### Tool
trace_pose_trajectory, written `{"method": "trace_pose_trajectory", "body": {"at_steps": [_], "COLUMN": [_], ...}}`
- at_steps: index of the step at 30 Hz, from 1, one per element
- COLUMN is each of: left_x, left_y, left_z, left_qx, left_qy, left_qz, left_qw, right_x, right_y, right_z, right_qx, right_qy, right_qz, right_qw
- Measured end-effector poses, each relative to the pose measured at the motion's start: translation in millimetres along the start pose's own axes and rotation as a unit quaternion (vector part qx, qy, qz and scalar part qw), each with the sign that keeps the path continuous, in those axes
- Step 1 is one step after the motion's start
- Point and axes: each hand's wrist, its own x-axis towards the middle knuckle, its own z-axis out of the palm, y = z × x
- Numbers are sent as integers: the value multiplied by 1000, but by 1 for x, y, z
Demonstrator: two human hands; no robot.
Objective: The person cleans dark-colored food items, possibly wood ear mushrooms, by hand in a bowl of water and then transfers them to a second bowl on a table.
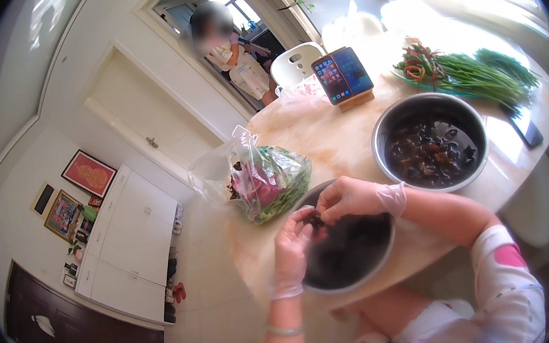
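My left hand (289, 254) and my right hand (352, 196), both in clear thin gloves, meet over the left rim of the near metal bowl (343, 288). Pinched between the fingertips of both is a small dark piece of wood ear mushroom (312, 219). Dark liquid fills the near bowl; I cannot make out what lies in it. To the right, a second steel bowl (436, 190) holds many wood ear mushrooms (429, 148) in dark water.
On the marble-look table (352, 139) stand a bag of vegetables (269, 185), a propped folding phone (343, 74), green stalks (473, 74) with red peppers, and a phone (527, 130). Beyond are a white chair (296, 64) and a person (234, 57) by the doorway.
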Motion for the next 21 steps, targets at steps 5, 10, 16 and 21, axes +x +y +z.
{"method": "trace_pose_trajectory", "body": {"at_steps": [5, 10, 16, 21], "left_x": [-3, -4, -4, -1], "left_y": [2, -1, 0, -11], "left_z": [3, 1, 0, -16], "left_qx": [58, 111, 20, -156], "left_qy": [5, 39, 52, 14], "left_qz": [30, 55, -2, -68], "left_qw": [998, 992, 998, 985], "right_x": [3, 4, 1, 0], "right_y": [5, 7, 3, 6], "right_z": [0, 0, 3, 10], "right_qx": [26, 36, 25, -155], "right_qy": [-3, -18, 11, 107], "right_qz": [-2, -1, 9, -123], "right_qw": [1000, 999, 1000, 974]}}
